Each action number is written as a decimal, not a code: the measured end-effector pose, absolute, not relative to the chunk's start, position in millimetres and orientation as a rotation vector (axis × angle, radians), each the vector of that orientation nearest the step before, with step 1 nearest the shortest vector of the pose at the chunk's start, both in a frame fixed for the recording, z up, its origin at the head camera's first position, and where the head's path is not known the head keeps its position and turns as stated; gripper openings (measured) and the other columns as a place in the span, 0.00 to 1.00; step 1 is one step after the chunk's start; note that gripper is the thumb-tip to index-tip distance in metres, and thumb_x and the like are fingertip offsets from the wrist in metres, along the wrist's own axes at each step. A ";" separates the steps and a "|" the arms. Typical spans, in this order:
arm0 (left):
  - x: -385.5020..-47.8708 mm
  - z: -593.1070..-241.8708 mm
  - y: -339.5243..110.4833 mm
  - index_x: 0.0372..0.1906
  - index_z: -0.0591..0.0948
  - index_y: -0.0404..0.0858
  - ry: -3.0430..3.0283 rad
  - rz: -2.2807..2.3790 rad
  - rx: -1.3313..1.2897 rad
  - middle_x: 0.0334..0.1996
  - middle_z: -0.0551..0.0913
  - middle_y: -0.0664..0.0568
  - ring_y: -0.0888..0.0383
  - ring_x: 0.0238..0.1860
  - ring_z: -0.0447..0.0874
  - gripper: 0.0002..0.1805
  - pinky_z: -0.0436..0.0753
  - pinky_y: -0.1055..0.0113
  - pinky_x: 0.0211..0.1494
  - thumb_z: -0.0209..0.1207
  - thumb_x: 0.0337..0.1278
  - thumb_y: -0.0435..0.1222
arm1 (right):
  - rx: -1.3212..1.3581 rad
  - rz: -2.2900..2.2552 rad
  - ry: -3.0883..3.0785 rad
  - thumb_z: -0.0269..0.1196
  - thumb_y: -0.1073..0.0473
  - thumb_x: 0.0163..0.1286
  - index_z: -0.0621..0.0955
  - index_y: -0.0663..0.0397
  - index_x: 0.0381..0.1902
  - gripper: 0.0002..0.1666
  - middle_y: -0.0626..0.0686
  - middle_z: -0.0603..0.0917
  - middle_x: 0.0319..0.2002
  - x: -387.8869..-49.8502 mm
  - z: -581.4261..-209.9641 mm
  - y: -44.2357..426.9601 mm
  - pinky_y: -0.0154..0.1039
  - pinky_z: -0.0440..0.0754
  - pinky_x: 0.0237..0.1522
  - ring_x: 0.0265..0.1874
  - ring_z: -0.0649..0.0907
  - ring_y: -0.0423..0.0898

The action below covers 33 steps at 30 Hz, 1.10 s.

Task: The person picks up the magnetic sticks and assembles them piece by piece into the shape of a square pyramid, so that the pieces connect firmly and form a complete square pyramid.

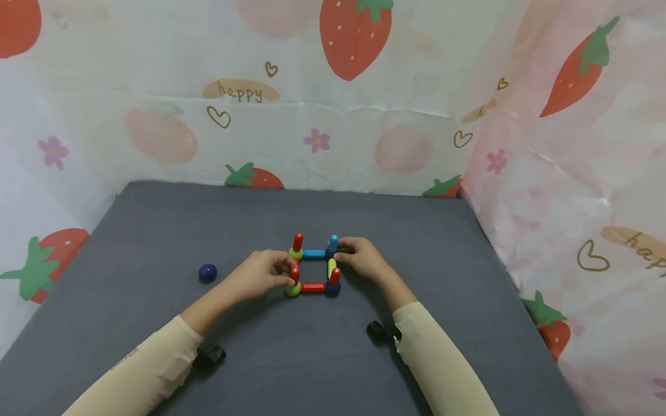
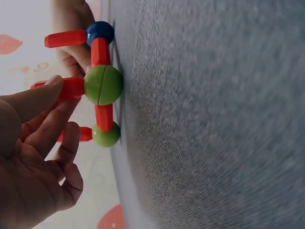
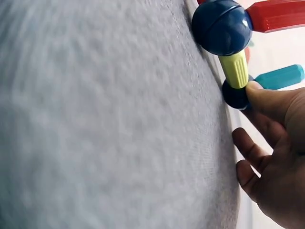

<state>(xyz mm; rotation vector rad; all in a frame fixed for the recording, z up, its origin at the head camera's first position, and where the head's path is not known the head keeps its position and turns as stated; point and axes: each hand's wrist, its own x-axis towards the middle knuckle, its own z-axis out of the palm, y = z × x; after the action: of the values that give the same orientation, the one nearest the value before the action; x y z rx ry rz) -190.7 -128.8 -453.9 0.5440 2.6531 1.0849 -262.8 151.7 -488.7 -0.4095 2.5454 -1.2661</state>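
A square frame of magnetic rods and balls sits on the grey table, one rod upright on each corner ball. My left hand [image 1: 262, 270] pinches the upright red rod [image 2: 73, 89] on the near left green ball [image 2: 103, 85]. At the far right corner, my right hand [image 1: 364, 260] pinches the dark blue ball [image 3: 233, 97] under the upright light blue rod [image 3: 281, 77]. A yellow-green rod [image 3: 234, 69] joins this ball to the near right dark blue ball [image 3: 222, 27]. Behind the left fingers stands the far left green ball [image 1: 296, 253].
A loose dark blue ball [image 1: 207, 273] lies on the grey table [image 1: 291, 358] left of the frame. Cloth with a strawberry print [image 1: 356, 115] hangs behind and along the sides. A black strap end [image 1: 209, 357] hangs below the left sleeve, and another [image 1: 378, 333] by the right.
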 end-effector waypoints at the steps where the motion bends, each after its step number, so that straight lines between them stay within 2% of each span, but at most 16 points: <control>1: -189.6 -454.0 -129.2 0.41 0.84 0.53 2.657 1.085 0.538 0.39 0.86 0.63 0.60 0.42 0.82 0.09 0.81 0.60 0.47 0.72 0.59 0.42 | -0.415 -1.263 2.547 0.65 0.55 0.75 0.83 0.45 0.62 0.19 0.50 0.85 0.59 -262.5 -488.7 150.9 0.51 0.81 0.60 0.60 0.83 0.50; 9: -180.3 -453.9 -132.2 0.42 0.84 0.51 2.672 1.071 0.500 0.39 0.85 0.60 0.57 0.45 0.79 0.09 0.80 0.59 0.48 0.72 0.60 0.40 | -0.445 -1.167 2.596 0.65 0.54 0.75 0.81 0.45 0.65 0.22 0.51 0.84 0.61 -256.2 -486.0 147.9 0.49 0.82 0.58 0.61 0.82 0.51; 16: -174.6 -451.3 -133.2 0.44 0.84 0.51 2.664 1.076 0.472 0.41 0.85 0.60 0.57 0.47 0.79 0.09 0.80 0.56 0.51 0.70 0.62 0.41 | -0.447 -1.163 2.765 0.65 0.54 0.75 0.82 0.43 0.63 0.20 0.46 0.84 0.58 -237.0 -462.2 156.4 0.50 0.82 0.53 0.56 0.81 0.50; 24: -172.5 -450.5 -134.7 0.46 0.84 0.51 2.657 1.089 0.477 0.42 0.86 0.58 0.58 0.46 0.81 0.08 0.80 0.58 0.49 0.68 0.65 0.42 | -0.509 -1.221 2.701 0.69 0.58 0.71 0.84 0.51 0.58 0.19 0.49 0.87 0.53 -213.6 -436.3 164.8 0.51 0.76 0.55 0.53 0.79 0.53; 27: -171.8 -450.5 -135.0 0.46 0.84 0.51 2.654 1.099 0.489 0.42 0.86 0.59 0.58 0.46 0.81 0.08 0.80 0.58 0.49 0.68 0.65 0.42 | -0.591 -1.210 2.626 0.71 0.57 0.69 0.85 0.48 0.57 0.18 0.47 0.87 0.52 -209.4 -432.4 166.9 0.51 0.76 0.57 0.54 0.79 0.55; 33: -170.7 -449.9 -134.8 0.46 0.84 0.51 2.647 1.115 0.519 0.41 0.86 0.61 0.60 0.45 0.81 0.07 0.80 0.59 0.48 0.67 0.66 0.42 | -0.732 -1.151 2.504 0.74 0.54 0.66 0.86 0.47 0.55 0.20 0.50 0.85 0.53 -206.2 -431.4 166.9 0.55 0.74 0.59 0.55 0.78 0.57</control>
<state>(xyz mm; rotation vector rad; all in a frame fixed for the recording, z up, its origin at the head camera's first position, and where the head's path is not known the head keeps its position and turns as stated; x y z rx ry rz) -170.7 -134.8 -449.9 0.5185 2.6474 1.1151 -206.2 166.9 -431.4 -0.7323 2.5043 -1.1512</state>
